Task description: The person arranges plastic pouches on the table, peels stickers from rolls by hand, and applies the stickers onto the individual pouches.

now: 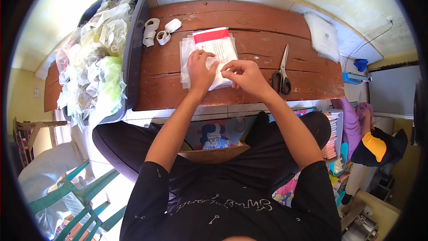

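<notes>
A white packet with a red band (pixel 215 47) lies on the brown wooden table (pixel 249 22), on top of translucent plastic sheets (pixel 185 62). My left hand (pixel 201 69) rests on the packet's left part with its fingers apart and curved. Over the packet's right edge is my right hand (pixel 244 75), its thumb and index finger pinched together near the middle; what they hold, if anything, is too small to tell. Black-handled scissors (pixel 281 73) lie to the right of my right hand, blades pointing away from me.
A dark bin (pixel 133 58) full of filled plastic bags stands at the left. Behind the packet are rolls of white labels (pixel 163 37). A stack of clear bags (pixel 322 36) lies at the back right. Another person (pixel 376 145) sits on the right.
</notes>
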### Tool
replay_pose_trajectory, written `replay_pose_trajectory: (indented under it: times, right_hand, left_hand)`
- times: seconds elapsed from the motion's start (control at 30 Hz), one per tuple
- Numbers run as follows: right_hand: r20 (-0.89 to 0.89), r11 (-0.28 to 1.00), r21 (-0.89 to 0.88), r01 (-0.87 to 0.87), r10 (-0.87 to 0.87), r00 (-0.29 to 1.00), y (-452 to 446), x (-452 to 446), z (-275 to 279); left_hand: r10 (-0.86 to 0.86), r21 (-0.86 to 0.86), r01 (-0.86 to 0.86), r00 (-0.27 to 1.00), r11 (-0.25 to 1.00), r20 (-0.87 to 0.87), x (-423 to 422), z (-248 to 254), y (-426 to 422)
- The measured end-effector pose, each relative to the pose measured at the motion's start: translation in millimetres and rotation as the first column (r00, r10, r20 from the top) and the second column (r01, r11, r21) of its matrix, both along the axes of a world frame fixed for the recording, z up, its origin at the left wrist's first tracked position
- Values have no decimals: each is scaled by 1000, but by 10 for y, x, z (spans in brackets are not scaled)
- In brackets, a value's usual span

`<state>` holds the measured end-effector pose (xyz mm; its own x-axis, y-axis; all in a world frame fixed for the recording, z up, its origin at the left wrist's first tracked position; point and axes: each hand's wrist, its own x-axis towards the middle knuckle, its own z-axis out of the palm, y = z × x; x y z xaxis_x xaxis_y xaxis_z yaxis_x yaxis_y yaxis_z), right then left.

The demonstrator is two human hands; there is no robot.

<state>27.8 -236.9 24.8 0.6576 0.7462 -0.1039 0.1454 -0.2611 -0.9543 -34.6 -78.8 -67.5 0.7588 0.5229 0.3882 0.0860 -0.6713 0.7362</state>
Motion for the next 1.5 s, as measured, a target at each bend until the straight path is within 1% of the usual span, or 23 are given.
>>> replay_pose_trajectory:
  times: [0.03,0.1,0.13,0.2,0.23,0.27,0.33,0.37,0.43,0.47,0.53,0.57,0.67,0.73,0.87,0.93,1.0,1.07,1.13,1.2,1.27,1.43,1.5]
  right_hand:
    - [2,1000,0,2,-2,1000,-54,-8,5]
    - [-56,965,-116,-236,231,971,-182,-15,3]
    - [-55,965,-115,-234,229,972,-233,-34,-7]
    - [140,927,-6,-376,373,917,-315,-86,7]
    - [65,896,-163,-413,427,902,-355,-105,118]
    - [66,897,-162,-412,426,902,-406,-148,97]
    - [352,910,-164,-381,414,839,-503,-244,55]
    - [354,911,-162,-379,412,840,-545,-273,57]
    - [538,872,-327,-363,488,688,-603,-335,115]
    - [539,874,-326,-361,486,688,-632,-362,102]
    - [585,832,-449,-327,550,597,-669,-412,65]
    - [587,834,-447,-325,547,597,-688,-454,64]
    - [549,768,-586,-256,610,571,-733,-593,97]
    - [493,707,-673,-217,648,581,-763,-658,122]
    - [499,698,-691,-190,650,573,-797,-690,126]
    - [550,729,-665,-162,625,554,-803,-668,146]
    - [575,748,-645,-158,611,545,-821,-617,165]
    - [596,766,-623,-162,598,535,-811,-607,178]
    - [585,751,-627,-207,630,510,-802,-601,200]
    - [588,736,-651,-187,644,489,-778,-652,179]
    - [589,720,-672,-174,661,465,-742,-720,112]
    - [731,804,-591,-71,570,375,-705,-749,154]
    - [726,814,-574,-93,558,401,-702,-743,303]
  left_hand:
    - [6,-14,-6,1000,1000,-2,-2,5,4]
    - [13,-4,-13,1000,1000,1,-15,4,9]
    - [21,5,-21,1000,1000,1,-24,-2,12]
    - [12,0,-12,1000,1000,-3,-27,-7,25]
    - [5,-6,-5,1000,1000,-9,-29,-6,32]
    - [4,-5,-4,1000,1000,-8,-34,-6,35]
    - [6,-16,-6,1000,1000,-19,-30,-1,36]
    - [3,-14,-4,1000,1000,-18,-28,4,38]
    - [13,8,-13,1000,1000,2,-24,-7,40]
    - [11,10,-11,1000,1000,2,-25,-11,40]
    - [6,11,-6,1000,1000,7,-21,-19,56]
    - [5,14,-5,1000,1000,8,-23,-23,64]
    - [-4,14,4,1000,1000,12,-15,-15,102]
    - [-48,-136,45,999,990,-21,-30,32,154]
    - [-119,-6,120,990,993,71,-179,163,184]
    - [-499,-178,495,866,851,26,-319,288,171]
    - [-558,-160,545,829,823,-49,-448,317,120]
    - [-718,138,724,689,676,-96,-526,359,114]
    - [-701,170,706,706,688,-95,-547,318,117]
    - [-651,154,665,747,731,-136,-536,251,144]
    - [-648,157,656,754,738,-104,-538,198,160]
    - [-620,98,620,784,778,-35,-557,127,185]
    - [-593,30,593,805,804,-12,-552,92,205]
